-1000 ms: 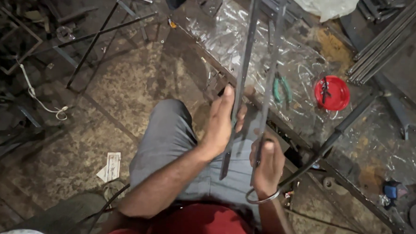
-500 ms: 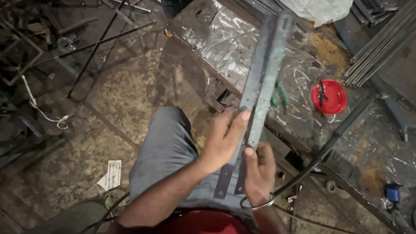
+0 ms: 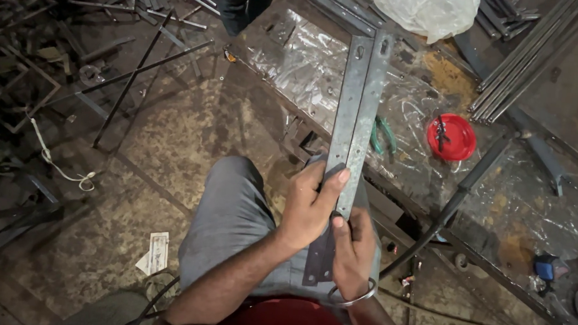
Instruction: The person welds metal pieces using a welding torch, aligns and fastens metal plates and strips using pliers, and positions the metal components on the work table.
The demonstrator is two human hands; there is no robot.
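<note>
Two long flat grey metal strips with punched holes lie side by side, flat faces toward me, running from my lap up over the workbench. My left hand wraps around them near the lower third, thumb across the face. My right hand, with a metal bangle at the wrist, grips them just below, its thumb pressed on the strips. Below the hands are my grey trousers and red shirt.
A scratched metal workbench carries green-handled pliers, a red round lid and a clear plastic bag. Steel rods lie at the right. Scrap metal and a white cord cover the dirty floor at left. A black hose crosses the right.
The strips, seen edge-on and apart a second ago, have been turned flat and brought together side by side. Both hands have kept hold, shifting slightly on them.
</note>
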